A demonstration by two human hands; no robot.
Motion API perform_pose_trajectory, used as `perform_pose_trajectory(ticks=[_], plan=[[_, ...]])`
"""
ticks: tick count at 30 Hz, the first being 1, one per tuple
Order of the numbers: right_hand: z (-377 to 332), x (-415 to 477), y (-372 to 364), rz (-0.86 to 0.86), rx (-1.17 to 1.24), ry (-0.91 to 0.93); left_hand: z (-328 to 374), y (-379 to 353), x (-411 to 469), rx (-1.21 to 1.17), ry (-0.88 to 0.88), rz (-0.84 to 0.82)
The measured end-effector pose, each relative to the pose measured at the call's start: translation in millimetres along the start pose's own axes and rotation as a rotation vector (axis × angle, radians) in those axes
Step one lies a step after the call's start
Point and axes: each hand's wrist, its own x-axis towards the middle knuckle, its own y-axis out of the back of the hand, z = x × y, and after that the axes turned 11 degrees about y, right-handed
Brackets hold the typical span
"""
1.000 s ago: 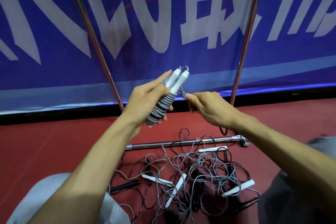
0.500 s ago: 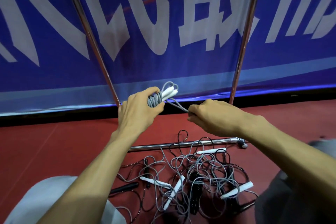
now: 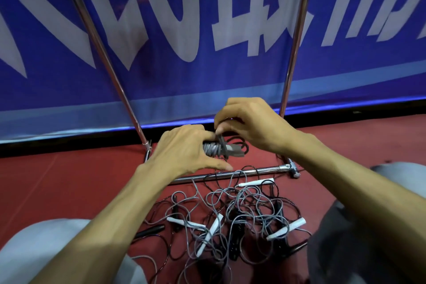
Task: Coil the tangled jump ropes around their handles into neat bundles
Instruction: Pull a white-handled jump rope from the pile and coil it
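Left hand (image 3: pixel 184 150), right hand (image 3: pixel 251 122) grip rope bundle (image 3: pixel 230 149) | red floor (image 3: pixel 57 180) | banner (image 3: pixel 161 64)

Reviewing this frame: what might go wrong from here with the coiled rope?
1. The right hand only pinches the rope end above the grey bundle; a slip could let the last turns spring loose.
2. The left hand holds the bundle near the tangled pile; dropped, it might snag there.

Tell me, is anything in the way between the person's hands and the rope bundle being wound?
Nothing visible does. The left hand holds the coiled grey bundle in its grip, and the right hand pinches the cord right at it. The tangled pile lies lower on the floor, under the hands.
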Motion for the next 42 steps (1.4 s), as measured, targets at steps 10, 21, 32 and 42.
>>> perform_pose_trajectory(ticks=[10,21,32,42], plan=[[23.4,-0.2,4.4,0.254,0.389,-0.289,-0.9,11.2,-6.1,-0.640,0.054,0.111],[3.9,0.0,-7.5,-0.034,0.314,-0.365,4.3,16.3,-4.2,-1.283,0.232,0.007],[-15.5,4.2,-2.6,0.454,0.469,-0.454,1.1,6.9,6.5,-1.252,0.335,0.023],[-7.4,1.9,-8.6,0.416,-0.002,-0.198,1.2,-3.6,5.4,-1.092,0.176,-0.043]])
